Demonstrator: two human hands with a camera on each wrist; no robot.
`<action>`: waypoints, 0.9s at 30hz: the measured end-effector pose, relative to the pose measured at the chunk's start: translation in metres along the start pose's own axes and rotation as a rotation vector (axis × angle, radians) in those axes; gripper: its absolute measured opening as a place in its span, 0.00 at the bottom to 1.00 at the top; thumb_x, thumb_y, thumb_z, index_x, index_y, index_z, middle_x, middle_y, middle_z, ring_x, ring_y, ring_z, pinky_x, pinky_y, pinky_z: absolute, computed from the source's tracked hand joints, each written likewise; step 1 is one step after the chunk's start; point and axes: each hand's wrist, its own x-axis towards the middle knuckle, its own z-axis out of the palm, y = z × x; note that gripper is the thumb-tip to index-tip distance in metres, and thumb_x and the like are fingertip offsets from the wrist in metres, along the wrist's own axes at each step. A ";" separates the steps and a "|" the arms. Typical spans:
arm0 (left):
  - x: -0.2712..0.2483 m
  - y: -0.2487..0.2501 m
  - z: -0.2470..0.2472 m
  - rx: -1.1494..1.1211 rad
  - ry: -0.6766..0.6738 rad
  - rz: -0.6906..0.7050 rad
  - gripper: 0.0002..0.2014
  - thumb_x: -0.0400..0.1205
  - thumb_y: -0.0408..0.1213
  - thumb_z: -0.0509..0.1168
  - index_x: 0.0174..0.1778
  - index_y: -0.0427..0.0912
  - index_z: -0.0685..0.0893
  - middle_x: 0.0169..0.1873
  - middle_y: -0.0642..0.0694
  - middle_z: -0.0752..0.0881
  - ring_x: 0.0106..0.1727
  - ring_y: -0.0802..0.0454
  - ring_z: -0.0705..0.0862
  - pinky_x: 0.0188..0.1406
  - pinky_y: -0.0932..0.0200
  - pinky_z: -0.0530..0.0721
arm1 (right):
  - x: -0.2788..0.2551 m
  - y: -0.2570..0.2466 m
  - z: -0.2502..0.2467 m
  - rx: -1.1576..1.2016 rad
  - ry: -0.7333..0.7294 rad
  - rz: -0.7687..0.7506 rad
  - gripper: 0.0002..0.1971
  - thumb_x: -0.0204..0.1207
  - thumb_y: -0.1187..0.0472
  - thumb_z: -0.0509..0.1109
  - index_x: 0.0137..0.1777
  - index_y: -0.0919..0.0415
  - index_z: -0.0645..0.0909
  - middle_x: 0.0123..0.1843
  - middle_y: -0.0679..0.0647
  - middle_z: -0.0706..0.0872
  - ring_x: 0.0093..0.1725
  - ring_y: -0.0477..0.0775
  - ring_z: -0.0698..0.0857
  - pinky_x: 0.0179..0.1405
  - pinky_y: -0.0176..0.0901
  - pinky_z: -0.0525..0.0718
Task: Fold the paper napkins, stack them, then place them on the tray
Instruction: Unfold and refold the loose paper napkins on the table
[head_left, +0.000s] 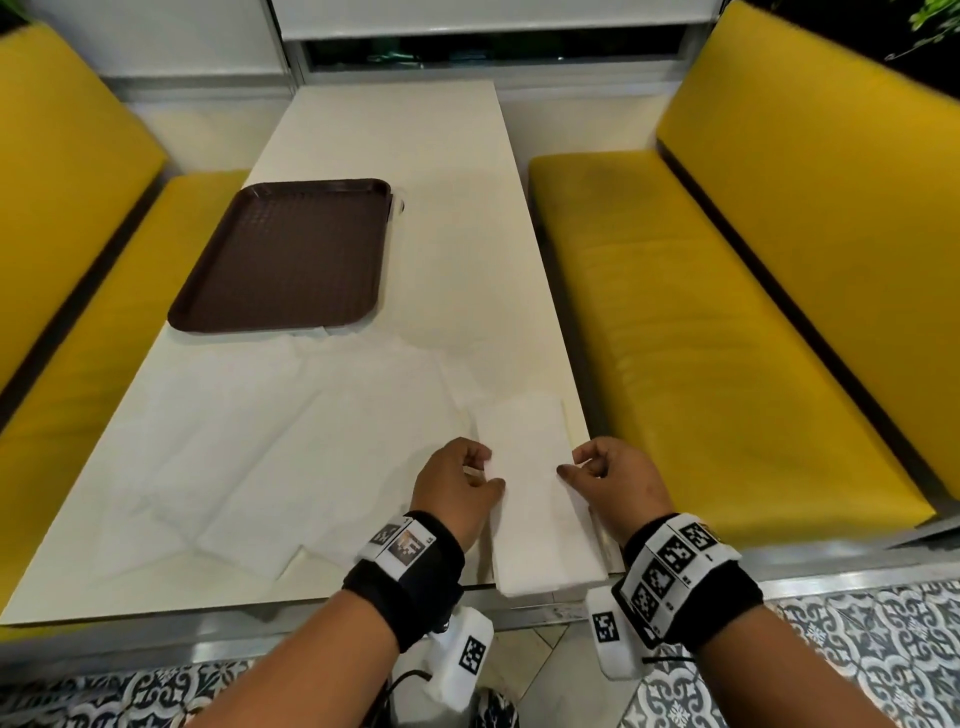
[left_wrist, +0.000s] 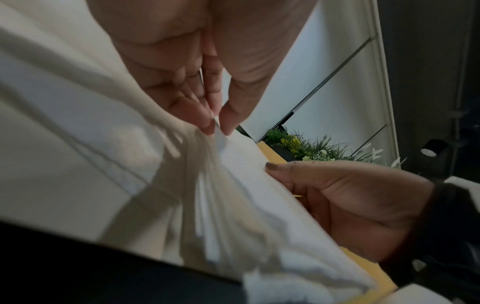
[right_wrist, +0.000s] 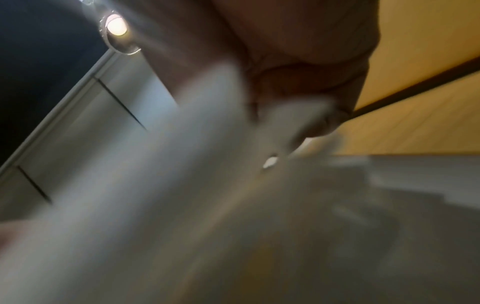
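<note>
A long white folded napkin (head_left: 535, 499) lies at the table's near right corner, its near end hanging over the edge. My left hand (head_left: 457, 480) pinches its left edge between thumb and forefinger, plain in the left wrist view (left_wrist: 217, 125). On the opposite edge my right hand (head_left: 608, 475) pinches the same napkin (left_wrist: 259, 185). The right wrist view is blurred, with white paper (right_wrist: 182, 185) filling it below the hand (right_wrist: 298, 72). Several unfolded white napkins (head_left: 270, 447) lie spread over the near left of the table. The brown tray (head_left: 291, 254) sits further back on the left with nothing on it.
The cream table (head_left: 415, 171) runs away from me between two yellow bench seats (head_left: 717, 312) (head_left: 78, 234). A window sill and white wall close the far end. Patterned floor tiles (head_left: 857, 649) show below the near table edge.
</note>
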 end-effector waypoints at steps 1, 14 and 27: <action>-0.001 0.000 0.000 0.020 -0.005 0.011 0.12 0.74 0.33 0.73 0.51 0.48 0.81 0.44 0.51 0.81 0.36 0.56 0.81 0.44 0.60 0.83 | -0.002 -0.001 -0.001 -0.059 0.007 -0.020 0.10 0.74 0.53 0.76 0.51 0.52 0.79 0.39 0.48 0.82 0.40 0.50 0.81 0.35 0.35 0.75; -0.006 -0.011 0.006 0.177 -0.095 0.062 0.19 0.75 0.36 0.73 0.60 0.48 0.77 0.57 0.52 0.71 0.43 0.57 0.81 0.40 0.77 0.74 | -0.016 -0.013 0.001 -0.535 -0.135 -0.336 0.21 0.77 0.48 0.72 0.69 0.47 0.77 0.70 0.43 0.77 0.68 0.48 0.74 0.69 0.39 0.72; 0.008 -0.009 -0.069 0.082 0.072 0.077 0.10 0.80 0.41 0.69 0.55 0.48 0.80 0.54 0.50 0.76 0.39 0.64 0.80 0.38 0.69 0.76 | -0.024 -0.073 -0.003 -0.476 -0.016 -0.445 0.19 0.77 0.45 0.70 0.65 0.50 0.81 0.63 0.47 0.83 0.63 0.51 0.79 0.62 0.41 0.74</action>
